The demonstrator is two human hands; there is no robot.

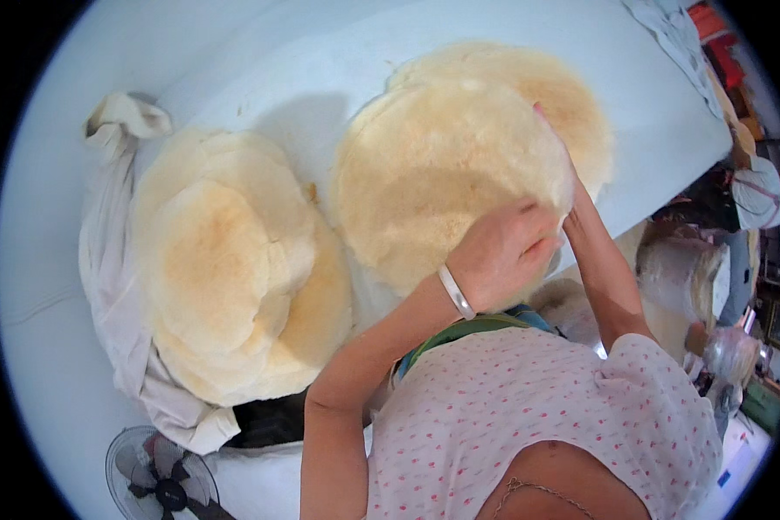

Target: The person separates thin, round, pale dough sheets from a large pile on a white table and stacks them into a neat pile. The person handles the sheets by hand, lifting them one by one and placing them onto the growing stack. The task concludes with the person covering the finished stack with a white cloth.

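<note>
Before me a round, cream, fleece-like sheet (pixel 429 156) lies partly over another round fluffy piece (pixel 559 97) on a pale surface. My left hand (pixel 510 244), with a silver bangle at the wrist, reaches across to its near right edge; the fingers are curled there and slightly blurred. At the right edge my right hand (pixel 562 162) grips the same sheet from the side, one fingertip showing above and the rest mostly hidden. On the left rests a pile of similar uneven round pieces (pixel 214 260), overlapping one another.
A crumpled off-white cloth (pixel 107 260) runs along the pile's left side. A black fan (pixel 169 491) stands at the lower left. Beyond the pale surface's right edge (pixel 676 175) are wrapped bundles (pixel 676 273) and assorted items.
</note>
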